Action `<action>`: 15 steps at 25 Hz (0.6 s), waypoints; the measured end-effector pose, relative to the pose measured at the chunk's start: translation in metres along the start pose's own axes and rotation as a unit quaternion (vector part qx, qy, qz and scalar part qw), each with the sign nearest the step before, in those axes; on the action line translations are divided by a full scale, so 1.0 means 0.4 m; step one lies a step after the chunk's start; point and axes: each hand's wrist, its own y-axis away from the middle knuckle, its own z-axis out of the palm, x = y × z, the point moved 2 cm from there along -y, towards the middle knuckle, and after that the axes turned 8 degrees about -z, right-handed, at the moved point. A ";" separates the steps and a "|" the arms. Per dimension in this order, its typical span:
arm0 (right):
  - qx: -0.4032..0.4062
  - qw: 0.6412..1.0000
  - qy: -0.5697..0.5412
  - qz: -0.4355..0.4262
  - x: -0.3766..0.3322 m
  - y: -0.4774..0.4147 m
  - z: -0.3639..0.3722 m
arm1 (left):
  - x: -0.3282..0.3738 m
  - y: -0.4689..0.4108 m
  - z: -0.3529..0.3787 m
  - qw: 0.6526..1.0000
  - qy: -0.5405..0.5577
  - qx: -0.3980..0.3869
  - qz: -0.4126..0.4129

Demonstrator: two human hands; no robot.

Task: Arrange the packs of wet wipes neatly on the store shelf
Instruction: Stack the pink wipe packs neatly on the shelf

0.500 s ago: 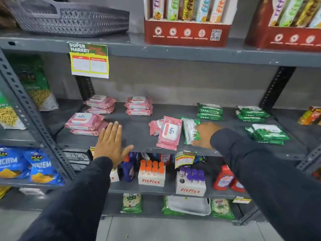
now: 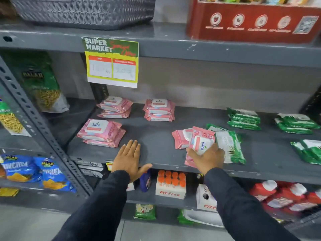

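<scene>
Pink Kara wet-wipe packs sit in three small stacks on the grey middle shelf [image 2: 156, 136]: front left [image 2: 100, 131], back left [image 2: 114, 106] and back centre [image 2: 159, 109]. Near the front edge lies a loose heap: a pink pack [image 2: 201, 140] tilted on edge, another pink pack [image 2: 179, 139] behind it, and a green pack [image 2: 229, 145] beside it. My right hand [image 2: 208, 158] grips the tilted pink pack from below. My left hand [image 2: 128, 158] rests flat and open at the shelf's front edge, holding nothing. Green packs are stacked at back right [image 2: 244, 119], far right [image 2: 295, 123] and front right [image 2: 309, 150].
A supermarket price tag [image 2: 112, 62] hangs from the upper shelf, which carries a grey basket [image 2: 83, 11] and a red carton [image 2: 251, 23]. Snack bags [image 2: 41, 84] fill the left bay. Fitfizz bottle boxes [image 2: 171, 185] and red bottles stand on the shelf below.
The view has moved closer and to the left. My right hand has shifted from the green pack onto the tilted pink pack and closed on it. My left hand stays open at the shelf edge.
</scene>
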 end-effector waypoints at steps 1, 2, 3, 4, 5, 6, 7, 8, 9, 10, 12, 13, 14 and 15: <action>0.022 1.000 -0.003 0.010 0.000 -0.002 0.010 | -0.001 -0.003 0.008 1.000 0.006 -0.004 -0.005; 0.038 0.999 -0.006 0.019 -0.001 -0.007 0.020 | -0.003 -0.006 0.015 1.000 0.013 -0.002 -0.008; 0.049 0.998 -0.005 0.026 0.001 -0.013 0.029 | -0.005 -0.009 0.021 1.000 0.019 -0.001 -0.009; 0.053 0.998 -0.002 0.035 0.001 -0.017 0.037 | -0.008 -0.014 0.028 1.000 0.022 0.000 -0.006; 0.055 0.998 0.002 0.041 0.004 -0.021 0.045 | -0.011 -0.017 0.035 1.000 0.027 0.000 -0.001; 0.055 0.997 0.003 0.044 0.007 -0.022 0.049 | -0.012 -0.019 0.041 0.999 0.034 0.004 0.004; 0.056 0.997 0.000 0.045 0.008 -0.023 0.052 | -0.014 -0.021 0.047 0.999 0.044 0.006 0.005; 0.056 0.997 -0.002 0.045 0.009 -0.025 0.055 | -0.015 -0.021 0.050 0.998 0.056 0.007 0.005; 0.058 0.997 -0.001 0.043 0.013 -0.027 0.058 | -0.013 -0.023 0.053 0.998 0.062 0.005 0.004; 0.057 0.998 -0.001 0.040 0.015 -0.026 0.060 | -0.015 -0.023 0.057 0.998 0.064 0.005 0.004; 0.052 0.998 -0.009 0.029 0.020 -0.022 0.059 | -0.015 -0.022 0.060 0.998 0.062 0.007 -0.001; 0.046 0.998 -0.016 0.026 0.024 -0.021 0.057 | -0.015 -0.022 0.059 0.998 0.056 0.006 -0.007; 0.038 0.999 -0.022 0.024 0.028 -0.022 0.054 | -0.013 -0.023 0.058 0.999 0.047 0.003 -0.013; 0.031 0.999 -0.028 0.024 0.031 -0.022 0.051 | -0.012 -0.023 0.056 0.999 0.041 0.000 -0.019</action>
